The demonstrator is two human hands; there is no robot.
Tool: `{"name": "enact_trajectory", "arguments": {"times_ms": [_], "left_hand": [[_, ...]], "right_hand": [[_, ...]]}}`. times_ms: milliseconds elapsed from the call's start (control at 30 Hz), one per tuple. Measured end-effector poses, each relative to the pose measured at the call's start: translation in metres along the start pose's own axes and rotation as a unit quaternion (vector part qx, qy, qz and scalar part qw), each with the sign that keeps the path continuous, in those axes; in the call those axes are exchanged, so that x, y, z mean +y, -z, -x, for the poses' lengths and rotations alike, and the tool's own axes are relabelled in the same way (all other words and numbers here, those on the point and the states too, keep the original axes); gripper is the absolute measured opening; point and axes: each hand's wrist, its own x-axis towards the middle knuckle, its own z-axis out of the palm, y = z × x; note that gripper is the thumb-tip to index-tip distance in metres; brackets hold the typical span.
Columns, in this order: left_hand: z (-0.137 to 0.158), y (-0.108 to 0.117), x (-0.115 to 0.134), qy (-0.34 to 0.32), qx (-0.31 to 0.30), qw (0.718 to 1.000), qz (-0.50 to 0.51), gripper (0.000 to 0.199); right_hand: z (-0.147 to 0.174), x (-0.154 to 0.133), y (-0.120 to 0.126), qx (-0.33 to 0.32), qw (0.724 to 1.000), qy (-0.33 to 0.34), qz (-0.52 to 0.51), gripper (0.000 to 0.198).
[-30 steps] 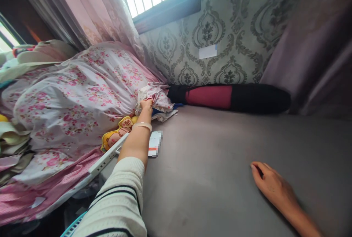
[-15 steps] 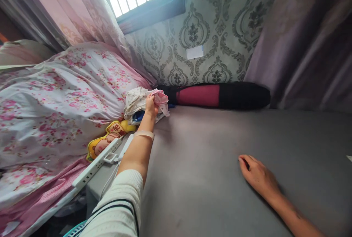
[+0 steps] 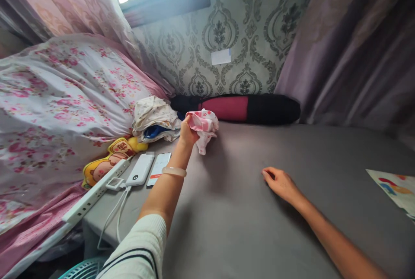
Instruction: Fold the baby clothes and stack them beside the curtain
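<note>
1. Left hand (image 3: 189,132) pinched around pink-and-white cloth (image 3: 206,122), held above grey surface (image 3: 227,231), right of clothes pile (image 3: 152,115)
2. Right hand (image 3: 281,184) half open, loosely curled, nothing seen in it; cloth lies far-left of it
3. Cloth crumpled, no clear long axis; left hand nearer

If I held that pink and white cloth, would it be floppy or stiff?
Probably floppy: the pink and white cloth droops in folds from the left hand. It's likely light, since it looks small and thin. Its soft folds suggest it won't break.
</note>
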Motion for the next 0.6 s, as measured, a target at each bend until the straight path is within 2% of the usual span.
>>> {"name": "enact_trajectory", "arguments": {"times_ms": [100, 133, 267, 400, 500, 600], "left_hand": [[0.018, -0.012, -0.011, 0.039, -0.112, 0.988, 0.097, 0.035], [0.025, -0.016, -0.013, 0.049, -0.13, 0.984, 0.111, 0.034], [0.052, -0.031, -0.021, 0.103, -0.196, 0.971, 0.087, 0.037], [0.08, -0.046, -0.022, 0.142, -0.264, 0.952, 0.055, 0.037], [0.092, -0.056, -0.023, 0.141, -0.279, 0.948, 0.051, 0.031], [0.096, -0.061, -0.026, 0.149, -0.285, 0.946, 0.04, 0.028]], "right_hand": [[-0.013, -0.026, 0.005, 0.027, 0.995, 0.036, -0.09, 0.032], [-0.018, -0.036, 0.007, 0.049, 0.99, 0.048, -0.126, 0.032], [-0.032, -0.076, 0.017, 0.135, 0.948, 0.078, -0.276, 0.04], [-0.031, -0.099, 0.03, 0.158, 0.916, 0.121, -0.347, 0.046], [-0.026, -0.104, 0.035, 0.159, 0.913, 0.099, -0.363, 0.04], [-0.026, -0.097, 0.035, 0.222, 0.907, 0.039, -0.355, 0.035]]}}
